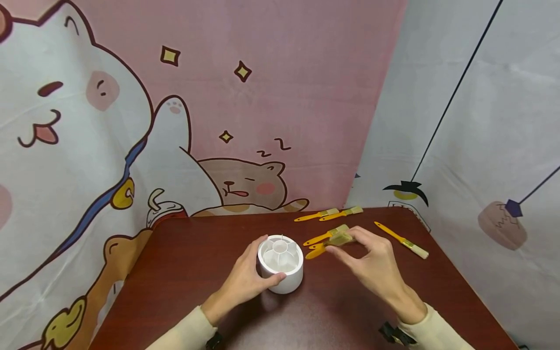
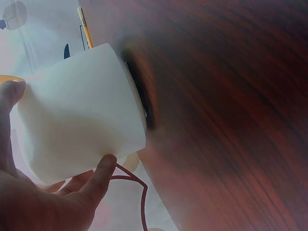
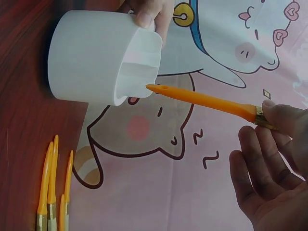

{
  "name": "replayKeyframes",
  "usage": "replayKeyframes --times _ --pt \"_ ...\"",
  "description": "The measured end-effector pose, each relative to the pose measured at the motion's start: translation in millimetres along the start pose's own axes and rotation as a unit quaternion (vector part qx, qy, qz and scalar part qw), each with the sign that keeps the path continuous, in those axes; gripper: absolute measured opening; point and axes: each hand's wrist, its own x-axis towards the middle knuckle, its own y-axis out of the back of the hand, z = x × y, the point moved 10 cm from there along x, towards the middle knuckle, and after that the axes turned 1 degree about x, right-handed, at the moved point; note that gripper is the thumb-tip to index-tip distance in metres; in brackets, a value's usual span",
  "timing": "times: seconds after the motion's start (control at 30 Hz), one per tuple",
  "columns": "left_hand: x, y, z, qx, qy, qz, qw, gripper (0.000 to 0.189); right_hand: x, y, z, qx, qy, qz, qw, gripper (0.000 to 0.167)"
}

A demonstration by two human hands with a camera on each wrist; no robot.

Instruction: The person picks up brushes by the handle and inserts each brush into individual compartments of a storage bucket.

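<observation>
Left hand (image 1: 245,279): wraps the cup's left side, thumb on the near wall, fingers behind it.
Cup (image 1: 281,263): white, round, divided into compartments inside; stands upright on the table (image 1: 183,272), mid-table.
Held brush (image 1: 329,243): just right of the cup, orange handle pointing toward the cup's rim, bristle end inside the fingers.
Right hand (image 1: 372,265): right of the cup, pinches the held brush at its metal band between thumb and fingertips; the other fingers are loosely open.
Loose brushes: one (image 1: 325,235) just behind the held brush, two (image 1: 328,214) at the table's far edge, one (image 1: 401,240) well right of the cup.
</observation>
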Motion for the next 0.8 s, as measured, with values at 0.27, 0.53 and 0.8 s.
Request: replayKeyframes --times 0.27,0.53,0.8 --pt "0.2 -0.3 -0.4 0.002 -0.001 -0.001 1.0 0.116 4.0 -4 -9 0.017 0.008 0.003 0.9998 0.05" --pt "0.3 -0.6 -1.4 0.005 0.001 -0.002 1.0 0.117 7.1 -12 -18 0.033 0.028 -0.002 0.9991 0.053" --pt "0.1 -0.8 -1.4 0.004 -0.001 -0.002 1.0 0.117 4.5 -23 -25 0.064 0.04 -0.011 0.9971 0.041"
